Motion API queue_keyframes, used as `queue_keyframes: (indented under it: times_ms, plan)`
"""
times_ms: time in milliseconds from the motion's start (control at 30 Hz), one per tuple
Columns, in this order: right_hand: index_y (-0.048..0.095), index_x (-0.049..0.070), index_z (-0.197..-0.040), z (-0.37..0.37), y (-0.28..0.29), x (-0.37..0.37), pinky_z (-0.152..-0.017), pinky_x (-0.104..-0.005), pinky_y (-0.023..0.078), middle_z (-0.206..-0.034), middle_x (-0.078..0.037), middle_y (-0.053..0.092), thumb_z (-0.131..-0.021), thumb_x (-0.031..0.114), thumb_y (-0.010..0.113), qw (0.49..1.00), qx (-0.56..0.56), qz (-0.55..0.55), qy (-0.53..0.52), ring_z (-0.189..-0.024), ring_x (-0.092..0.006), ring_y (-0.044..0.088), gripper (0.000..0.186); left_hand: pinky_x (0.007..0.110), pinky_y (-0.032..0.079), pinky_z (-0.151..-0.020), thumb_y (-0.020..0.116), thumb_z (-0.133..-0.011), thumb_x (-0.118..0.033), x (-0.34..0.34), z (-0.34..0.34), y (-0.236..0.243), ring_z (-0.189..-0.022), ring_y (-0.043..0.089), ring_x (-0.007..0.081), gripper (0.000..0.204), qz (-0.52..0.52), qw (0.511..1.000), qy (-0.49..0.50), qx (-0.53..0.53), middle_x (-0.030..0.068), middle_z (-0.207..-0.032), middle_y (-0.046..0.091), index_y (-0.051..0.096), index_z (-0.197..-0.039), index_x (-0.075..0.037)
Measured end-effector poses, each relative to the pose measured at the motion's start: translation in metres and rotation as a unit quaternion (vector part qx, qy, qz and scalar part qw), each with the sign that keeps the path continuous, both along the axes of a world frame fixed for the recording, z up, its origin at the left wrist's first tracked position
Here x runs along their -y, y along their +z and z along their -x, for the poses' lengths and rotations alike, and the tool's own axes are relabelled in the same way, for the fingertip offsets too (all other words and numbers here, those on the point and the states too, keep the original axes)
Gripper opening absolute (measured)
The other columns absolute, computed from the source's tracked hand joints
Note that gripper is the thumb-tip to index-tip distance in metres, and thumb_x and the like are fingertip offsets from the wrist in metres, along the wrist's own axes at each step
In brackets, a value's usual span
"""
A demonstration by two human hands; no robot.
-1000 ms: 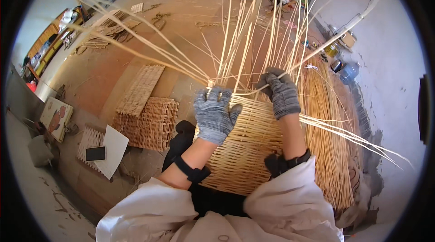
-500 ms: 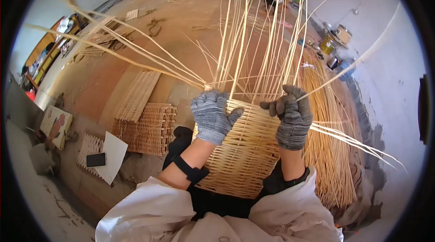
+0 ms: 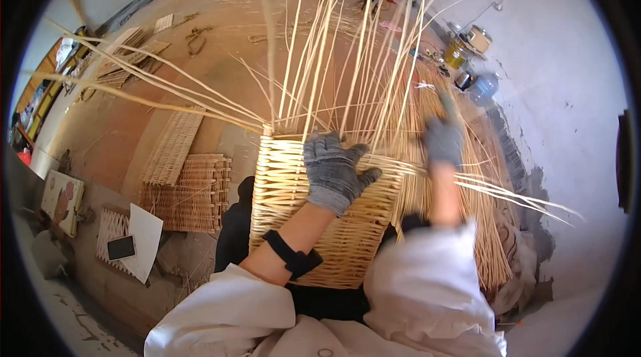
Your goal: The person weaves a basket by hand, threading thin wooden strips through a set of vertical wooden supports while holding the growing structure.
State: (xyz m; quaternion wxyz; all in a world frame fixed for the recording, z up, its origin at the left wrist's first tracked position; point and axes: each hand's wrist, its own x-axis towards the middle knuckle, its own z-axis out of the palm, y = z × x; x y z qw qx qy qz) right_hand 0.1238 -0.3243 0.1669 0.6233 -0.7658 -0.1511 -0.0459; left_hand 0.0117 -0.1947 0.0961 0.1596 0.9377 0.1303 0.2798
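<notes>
Lying with fingers spread, the left hand (image 3: 336, 171) touches the upper part of the woven panel (image 3: 354, 243) over the lap (image 3: 327, 299); the right hand (image 3: 442, 141), well apart, is too blurred to judge its grip. Hard tugging could snap the upright sticks (image 3: 268, 36).

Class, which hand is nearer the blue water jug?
Right: the right hand is below-left of the water jug in the picture; the left hand rests farther left, on the woven wicker panel.
</notes>
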Motion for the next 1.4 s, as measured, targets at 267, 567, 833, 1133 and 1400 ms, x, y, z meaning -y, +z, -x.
queue_keyframes:
  times_ms: [267,567,833,1133,1400]
  plan:
    - [0.048,0.008,-0.115,0.087,0.021,0.008,-0.060,-0.0264,0.050,-0.087,-0.006,0.055,-0.080,0.013,0.057,0.974,0.105,0.201,-0.022,-0.070,-0.0152,0.055,0.037,0.035,0.042,-0.085,0.060,-0.075,-0.010,-0.037,0.053,-0.027,-0.099,0.050,0.0237,0.037,0.224,0.923,-0.003,0.314,0.0121,-0.107,0.050,0.050,-0.109,-0.003]
    - [0.061,0.006,-0.087,0.062,0.019,-0.108,-0.073,-0.0364,0.044,-0.085,-0.011,0.061,-0.072,0.006,0.053,0.784,0.491,0.337,0.172,-0.080,-0.0282,0.057,0.016,0.028,0.041,-0.087,0.063,-0.075,-0.004,-0.073,0.061,-0.036,-0.100,0.051,0.0227,0.046,0.340,0.920,0.038,0.193,0.0169,-0.111,0.051,0.045,-0.116,0.005]
    - [0.062,0.010,-0.095,-0.032,-0.029,-0.203,-0.063,-0.0359,0.048,-0.094,-0.008,0.062,-0.078,0.024,0.051,0.430,0.265,0.790,0.348,-0.082,-0.0281,0.059,0.025,0.028,0.042,-0.086,0.062,-0.076,-0.005,-0.081,0.059,-0.024,-0.099,0.051,0.0207,0.047,0.487,0.859,-0.025,0.155,0.0168,-0.112,0.051,0.042,-0.118,0.005]
    - [0.061,0.013,-0.077,0.046,-0.009,-0.057,-0.051,-0.0350,0.043,-0.055,-0.006,0.054,-0.071,0.018,0.055,0.616,0.507,0.531,0.286,-0.051,-0.0248,0.054,0.010,0.030,0.043,-0.086,0.055,-0.081,-0.010,-0.085,0.058,-0.041,-0.100,0.051,0.0214,0.039,0.426,0.895,-0.049,0.125,0.0148,-0.113,0.051,0.044,-0.117,0.003]
    - [0.058,0.010,-0.094,0.051,0.021,-0.002,-0.063,-0.0327,0.045,-0.065,-0.009,0.056,-0.076,0.016,0.054,0.642,0.515,0.554,0.125,-0.061,-0.0232,0.056,0.020,0.039,0.045,-0.078,0.049,-0.074,-0.010,-0.053,0.003,-0.009,-0.088,0.056,0.0254,0.029,-0.054,0.978,-0.170,0.112,0.0105,-0.096,0.059,0.055,-0.102,-0.005]
